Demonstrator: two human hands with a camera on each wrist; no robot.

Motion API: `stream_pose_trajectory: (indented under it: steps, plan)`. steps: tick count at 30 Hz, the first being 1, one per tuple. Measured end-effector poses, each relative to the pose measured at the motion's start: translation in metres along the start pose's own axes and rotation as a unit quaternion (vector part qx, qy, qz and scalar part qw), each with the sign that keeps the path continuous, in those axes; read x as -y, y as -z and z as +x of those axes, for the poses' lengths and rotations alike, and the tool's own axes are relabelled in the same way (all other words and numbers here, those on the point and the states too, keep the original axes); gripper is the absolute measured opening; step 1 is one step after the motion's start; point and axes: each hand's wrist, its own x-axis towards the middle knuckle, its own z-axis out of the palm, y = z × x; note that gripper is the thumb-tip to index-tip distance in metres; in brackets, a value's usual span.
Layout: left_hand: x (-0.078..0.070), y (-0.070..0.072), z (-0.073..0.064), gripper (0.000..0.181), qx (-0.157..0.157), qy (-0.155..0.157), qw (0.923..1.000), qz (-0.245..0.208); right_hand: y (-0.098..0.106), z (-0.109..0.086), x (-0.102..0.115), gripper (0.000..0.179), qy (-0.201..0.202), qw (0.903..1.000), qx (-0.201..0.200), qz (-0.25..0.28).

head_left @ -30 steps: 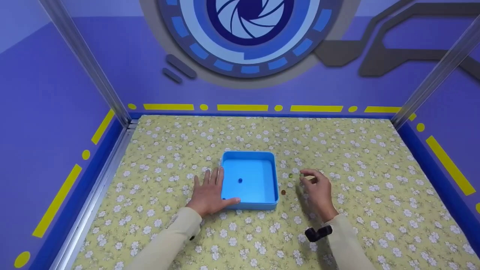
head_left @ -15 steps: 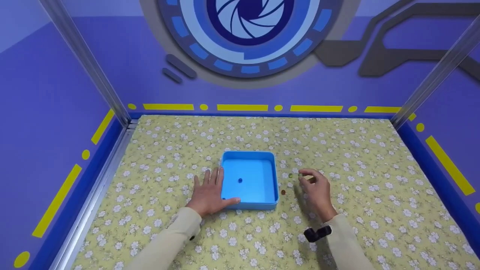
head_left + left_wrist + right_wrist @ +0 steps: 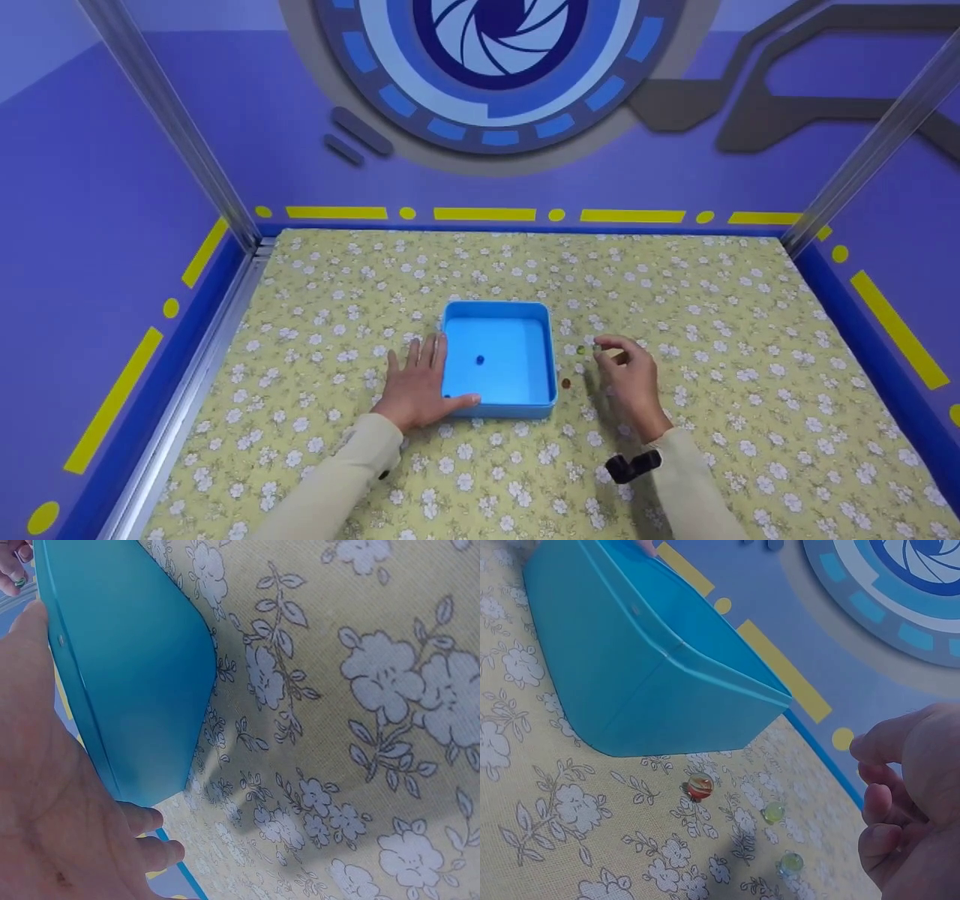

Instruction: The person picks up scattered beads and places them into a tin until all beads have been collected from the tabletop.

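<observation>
A blue square tray (image 3: 552,352) sits on the flowered cloth. My left hand (image 3: 416,390) lies with straight fingers along its left side, thumb over the front rim. A dark blue marble (image 3: 480,360) lies inside the tray, and another small dark marble (image 3: 447,396) shows beside the left thumb. Right of the tray, my right hand (image 3: 634,379) pinches a small greenish marble (image 3: 20,583) between thumb and forefinger, mostly hidden by the fingertips. Near that hand an orange-brown marble (image 3: 700,786) and two yellow-green marbles, one nearer the tray (image 3: 773,811), rest on the cloth.
Flowered cloth (image 3: 360,285) covers the table around the tray. Purple-blue panels (image 3: 240,135) with yellow dashes enclose the back and both sides. A metal rail (image 3: 180,420) runs along the left edge. A black wrist mount (image 3: 634,466) sits at the right cuff.
My right hand has shifted slightly left towards the tray, with the greenish marble moving along at its fingertips. The left hand, the tray and the marbles in it stay in place.
</observation>
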Motion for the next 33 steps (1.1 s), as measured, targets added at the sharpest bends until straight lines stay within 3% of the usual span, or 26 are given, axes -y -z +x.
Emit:
stream_pose_trajectory:
  steps: [15, 33]
  plan:
    - [0.000, 0.000, 0.000, 0.118, -0.001, -0.001, 1.0000, -0.003, -0.006, -0.001, 0.005, 0.022, 0.018, 0.9998, -0.009, 0.006]
    - [0.000, -0.001, -0.001, 0.118, -0.003, 0.001, 1.0000, -0.006, -0.020, -0.001, 0.013, 0.023, 0.009, 0.9998, -0.004, 0.017]
